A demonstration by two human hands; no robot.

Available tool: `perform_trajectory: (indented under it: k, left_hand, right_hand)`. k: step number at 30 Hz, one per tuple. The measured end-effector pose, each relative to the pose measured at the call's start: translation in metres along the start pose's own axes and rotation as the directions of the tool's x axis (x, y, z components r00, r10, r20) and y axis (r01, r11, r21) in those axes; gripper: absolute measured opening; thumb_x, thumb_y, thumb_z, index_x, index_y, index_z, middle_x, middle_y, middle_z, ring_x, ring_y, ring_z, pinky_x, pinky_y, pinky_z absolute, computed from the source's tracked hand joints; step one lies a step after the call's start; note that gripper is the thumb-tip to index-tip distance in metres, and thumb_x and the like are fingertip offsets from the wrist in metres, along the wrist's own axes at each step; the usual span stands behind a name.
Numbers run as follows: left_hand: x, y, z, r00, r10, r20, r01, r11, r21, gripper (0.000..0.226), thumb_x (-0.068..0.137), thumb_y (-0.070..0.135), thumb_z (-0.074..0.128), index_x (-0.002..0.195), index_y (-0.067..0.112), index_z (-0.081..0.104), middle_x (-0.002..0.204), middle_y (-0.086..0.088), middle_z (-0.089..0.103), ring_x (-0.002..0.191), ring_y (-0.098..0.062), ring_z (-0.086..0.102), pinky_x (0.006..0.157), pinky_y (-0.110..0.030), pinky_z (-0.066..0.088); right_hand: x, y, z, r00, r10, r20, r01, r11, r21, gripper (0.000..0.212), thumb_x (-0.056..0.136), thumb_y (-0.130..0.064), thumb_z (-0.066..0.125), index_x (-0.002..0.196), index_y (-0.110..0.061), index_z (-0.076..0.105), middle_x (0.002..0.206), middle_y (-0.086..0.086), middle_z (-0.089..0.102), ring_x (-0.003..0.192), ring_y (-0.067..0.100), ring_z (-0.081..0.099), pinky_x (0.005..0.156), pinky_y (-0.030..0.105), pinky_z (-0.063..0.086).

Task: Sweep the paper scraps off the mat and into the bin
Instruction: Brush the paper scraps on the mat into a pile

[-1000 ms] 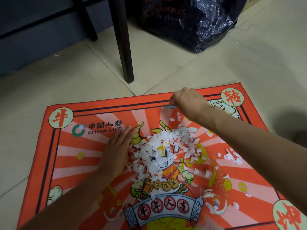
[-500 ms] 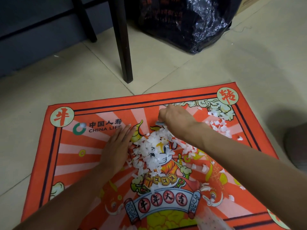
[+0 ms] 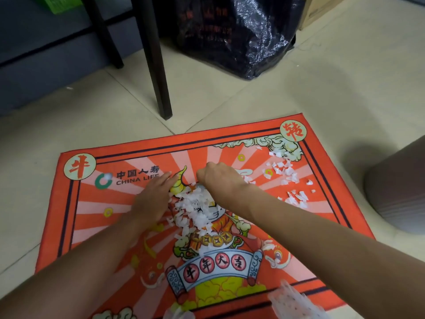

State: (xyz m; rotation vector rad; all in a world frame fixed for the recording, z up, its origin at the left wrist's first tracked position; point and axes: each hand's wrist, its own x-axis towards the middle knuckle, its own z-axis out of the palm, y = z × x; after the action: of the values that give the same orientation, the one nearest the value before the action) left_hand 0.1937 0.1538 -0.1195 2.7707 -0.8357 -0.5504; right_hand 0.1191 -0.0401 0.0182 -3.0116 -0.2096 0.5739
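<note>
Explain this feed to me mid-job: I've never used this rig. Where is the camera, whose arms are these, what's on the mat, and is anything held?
There is no machine: the one view comes from a camera worn on a person's head, looking down at their bare arms. The left hand lies flat on the red printed mat, fingers straight, walling the main heap of white paper scraps. The right hand is curled at the heap's far end; whether it holds anything cannot be told. Loose scraps lie near the far right corner. A grey bin stands right of the mat; a black plastic bag sits beyond.
</note>
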Motion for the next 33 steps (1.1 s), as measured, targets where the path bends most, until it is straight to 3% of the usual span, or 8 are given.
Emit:
perform_trajectory:
  k: [3, 6, 8, 14, 19, 24, 27, 33]
  left_hand:
    - [0.000, 0.010, -0.015, 0.997, -0.048, 0.055, 0.044, 0.996, 0.076, 0.054, 0.105, 0.023, 0.036, 0.156, 0.030, 0.018, 0.163, 0.005, 0.016, 0.149, -0.023, 0.020, 0.116, -0.047, 0.030]
    - [0.003, 0.020, -0.026, 0.997, -0.053, 0.055, 0.048, 0.995, 0.093, 0.048, 0.106, 0.027, 0.035, 0.153, 0.027, 0.027, 0.160, 0.002, 0.027, 0.141, -0.024, 0.036, 0.107, -0.046, 0.042]
    - [0.004, 0.028, -0.027, 0.997, -0.050, 0.057, 0.047, 0.998, 0.044, 0.045, 0.105, 0.028, 0.035, 0.150, 0.026, 0.032, 0.157, 0.000, 0.033, 0.134, -0.026, 0.044, 0.102, -0.049, 0.046]
    - [0.026, 0.062, -0.012, 0.997, -0.039, 0.067, 0.044, 0.996, -0.081, 0.045, 0.105, 0.041, 0.030, 0.149, 0.029, 0.036, 0.153, -0.002, 0.039, 0.137, -0.026, 0.039, 0.109, -0.048, 0.038]
    - [0.047, 0.094, -0.008, 0.994, 0.087, 0.063, -0.088, 0.996, 0.012, 0.042, 0.106, 0.036, 0.033, 0.147, 0.031, 0.040, 0.153, 0.003, 0.041, 0.138, -0.021, 0.040, 0.111, -0.041, 0.036]
    - [0.064, 0.114, -0.009, 0.986, 0.164, -0.030, -0.164, 0.986, -0.006, 0.039, 0.105, 0.029, 0.036, 0.140, 0.021, 0.051, 0.143, 0.001, 0.052, 0.130, -0.023, 0.047, 0.101, -0.039, 0.044]
    - [0.066, 0.116, -0.008, 0.983, 0.168, -0.071, -0.169, 0.985, -0.014, 0.037, 0.105, 0.026, 0.037, 0.137, 0.020, 0.055, 0.139, 0.002, 0.055, 0.126, -0.023, 0.050, 0.095, -0.036, 0.043]
    - [0.064, 0.107, -0.002, 0.978, 0.186, -0.097, -0.189, 0.982, -0.021, 0.038, 0.105, 0.021, 0.037, 0.139, 0.020, 0.052, 0.143, 0.002, 0.052, 0.131, -0.021, 0.047, 0.101, -0.036, 0.040]
  right_hand:
    - [-0.003, 0.014, -0.009, 0.998, 0.057, -0.042, -0.055, 0.998, 0.040, 0.044, 0.089, 0.011, 0.049, 0.129, -0.007, 0.048, 0.123, 0.016, 0.050, 0.113, 0.032, 0.055, 0.073, 0.030, 0.040]
    - [-0.012, 0.035, -0.022, 0.993, 0.079, -0.088, -0.073, 0.994, 0.076, 0.043, 0.091, 0.008, 0.049, 0.131, -0.007, 0.049, 0.125, 0.017, 0.051, 0.115, 0.034, 0.054, 0.081, 0.036, 0.045]
    - [-0.023, 0.053, -0.027, 0.991, 0.091, -0.102, -0.083, 0.994, 0.075, 0.034, 0.096, 0.000, 0.046, 0.130, -0.006, 0.051, 0.124, 0.018, 0.055, 0.114, 0.035, 0.057, 0.078, 0.035, 0.043]
    - [-0.046, 0.139, -0.019, 0.951, 0.235, -0.202, -0.215, 0.970, 0.116, 0.039, 0.087, 0.002, 0.053, 0.124, -0.009, 0.062, 0.122, 0.019, 0.061, 0.111, 0.037, 0.061, 0.090, 0.039, 0.050]
    - [-0.032, 0.197, -0.008, 0.895, 0.337, -0.291, -0.299, 0.939, 0.168, 0.047, 0.076, 0.011, 0.050, 0.111, -0.013, 0.069, 0.109, 0.018, 0.067, 0.098, 0.037, 0.066, 0.084, 0.042, 0.054]
    - [-0.005, 0.218, 0.006, 0.893, 0.348, -0.285, -0.311, 0.936, 0.168, 0.049, 0.074, 0.014, 0.048, 0.111, -0.013, 0.066, 0.108, 0.018, 0.064, 0.096, 0.037, 0.064, 0.081, 0.041, 0.055]
    - [0.009, 0.215, 0.015, 0.898, 0.344, -0.274, -0.289, 0.931, 0.221, 0.043, 0.081, 0.009, 0.050, 0.116, -0.012, 0.064, 0.110, 0.019, 0.064, 0.099, 0.037, 0.063, 0.082, 0.039, 0.053]
    - [0.015, 0.212, 0.022, 0.874, 0.393, -0.286, -0.283, 0.890, 0.358, 0.018, 0.091, -0.016, 0.059, 0.102, -0.011, 0.073, 0.092, 0.018, 0.069, 0.084, 0.038, 0.064, 0.063, 0.028, 0.038]
